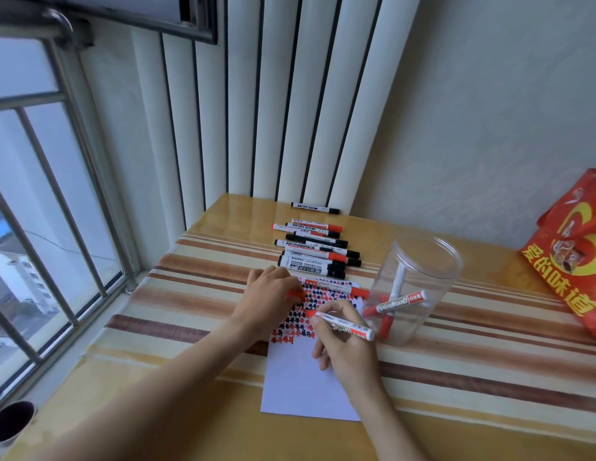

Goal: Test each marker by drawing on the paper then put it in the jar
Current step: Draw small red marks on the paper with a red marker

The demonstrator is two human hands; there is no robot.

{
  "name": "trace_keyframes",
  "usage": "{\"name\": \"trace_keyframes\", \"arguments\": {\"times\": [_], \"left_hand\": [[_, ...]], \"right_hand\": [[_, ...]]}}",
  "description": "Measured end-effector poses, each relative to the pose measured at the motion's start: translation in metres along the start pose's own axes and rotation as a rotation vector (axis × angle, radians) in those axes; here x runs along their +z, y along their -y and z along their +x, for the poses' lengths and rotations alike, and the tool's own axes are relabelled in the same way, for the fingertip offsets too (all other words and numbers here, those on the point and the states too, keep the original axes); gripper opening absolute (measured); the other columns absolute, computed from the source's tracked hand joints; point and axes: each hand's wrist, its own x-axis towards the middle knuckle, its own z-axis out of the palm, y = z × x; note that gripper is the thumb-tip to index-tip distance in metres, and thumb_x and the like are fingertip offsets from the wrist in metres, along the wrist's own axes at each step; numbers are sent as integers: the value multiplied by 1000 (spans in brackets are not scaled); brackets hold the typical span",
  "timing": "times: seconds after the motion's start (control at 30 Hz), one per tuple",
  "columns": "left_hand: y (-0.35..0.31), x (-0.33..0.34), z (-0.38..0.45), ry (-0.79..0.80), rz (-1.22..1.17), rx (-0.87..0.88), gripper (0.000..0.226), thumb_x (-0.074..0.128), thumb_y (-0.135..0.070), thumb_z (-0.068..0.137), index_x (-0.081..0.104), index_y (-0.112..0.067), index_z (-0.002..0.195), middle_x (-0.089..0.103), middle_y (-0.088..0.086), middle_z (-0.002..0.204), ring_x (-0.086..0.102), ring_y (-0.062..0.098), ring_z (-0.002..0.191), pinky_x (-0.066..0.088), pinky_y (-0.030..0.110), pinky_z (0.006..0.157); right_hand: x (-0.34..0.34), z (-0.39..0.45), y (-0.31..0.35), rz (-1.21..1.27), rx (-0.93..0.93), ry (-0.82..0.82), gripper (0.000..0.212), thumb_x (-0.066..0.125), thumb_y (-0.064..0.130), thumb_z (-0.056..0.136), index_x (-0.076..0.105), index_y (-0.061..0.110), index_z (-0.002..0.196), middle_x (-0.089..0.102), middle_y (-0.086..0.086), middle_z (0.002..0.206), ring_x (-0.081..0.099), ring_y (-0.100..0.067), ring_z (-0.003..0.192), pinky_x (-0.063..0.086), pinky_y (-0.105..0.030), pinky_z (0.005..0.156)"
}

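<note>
Marker (343, 324), red, pinched in right hand (348, 347), long axis ten-to-four, tip on paper (306, 377); jar (419, 287) lay near at two o'clock, nearer that hand; left hand (273, 296) held the red cap (296, 294).

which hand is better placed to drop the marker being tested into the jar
Right, probably. The right hand already grips the red marker, and the clear jar stands just to its right. The left hand holds a red cap on the paper's far side.
</note>
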Motion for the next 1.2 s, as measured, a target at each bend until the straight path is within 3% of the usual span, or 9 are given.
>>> {"name": "trace_keyframes", "arguments": {"times": [0.1, 0.2, 0.27, 0.53, 0.73, 0.87, 1.0, 1.13, 1.2], "left_hand": [[1, -1, -16, -70, -57, 21, 14, 65, -35, 93, 67, -33, 107, 62, -13, 106, 54, 13, 107, 34, 33, 88], [5, -3, -38, -103, -99, 23, 19, 70, -25, 90, 66, -33, 106, 63, -16, 107, 54, 12, 107, 35, 33, 86], [6, -5, -48, -109, -131, 9, 20, 68, -22, 91, 65, -33, 108, 63, -18, 108, 54, 11, 107, 38, 35, 88], [5, -10, -55, -136, -204, 59, 21, 69, -23, 93, 65, -26, 113, 63, -10, 110, 56, 16, 105, 44, 41, 89], [4, -12, -55, -74, -242, 220, 22, 69, -18, 91, 65, -27, 111, 63, -11, 111, 58, 16, 101, 46, 38, 85], [4, -11, -55, -87, -250, 243, 21, 67, -17, 91, 62, -24, 110, 64, -10, 105, 58, 17, 97, 46, 38, 83], [4, -9, -55, -95, -211, 210, 25, 61, -16, 89, 56, -28, 111, 65, -11, 100, 56, 14, 96, 41, 31, 82], [6, -8, -55, -127, -193, 177, 28, 61, -16, 91, 59, -27, 117, 66, -10, 106, 54, 13, 96, 42, 30, 81], [7, -6, -54, -123, -175, 189, 30, 65, -16, 92, 63, -22, 122, 67, -6, 111, 56, 17, 99, 46, 33, 83]], "right_hand": [[0, 1, 2, 87, 10, -49, 6, 72, 26, 96, 68, 21, 98, 66, -3, 72, 65, -24, 51, 46, -29, 40], [1, 1, 1, 130, 39, -69, 25, 69, 45, 89, 70, 23, 102, 72, -2, 87, 67, -26, 51, 44, -27, 39], [1, 1, -1, 115, 27, -49, 27, 67, 48, 87, 71, 26, 102, 74, -4, 87, 67, -27, 51, 42, -26, 39], [-1, -1, -3, 76, -24, 35, 23, 64, 46, 90, 70, 27, 102, 75, -3, 87, 64, -22, 49, 41, -26, 40], [2, -5, 0, 39, -16, 94, 16, 66, 40, 91, 62, 25, 96, 61, 4, 61, 60, -21, 45, 40, -26, 40], [2, -4, 3, 78, -31, 91, 27, 75, 33, 90, 55, 15, 93, 61, -5, 65, 48, -21, 42, 37, -23, 43], [-3, -2, 9, 184, 35, 11, 37, 77, 46, 84, 60, 15, 95, 67, -5, 74, 48, -21, 42, 34, -22, 42], [-20, 2, 8, 25, -8, 37, 10, 75, 22, 95, 68, 17, 90, 71, -12, 76, 61, -25, 48, 47, -32, 45], [-26, 3, 7, -121, -55, 69, 11, 74, 14, 96, 70, 22, 90, 72, -2, 83, 67, -21, 54, 53, -31, 51]]}}
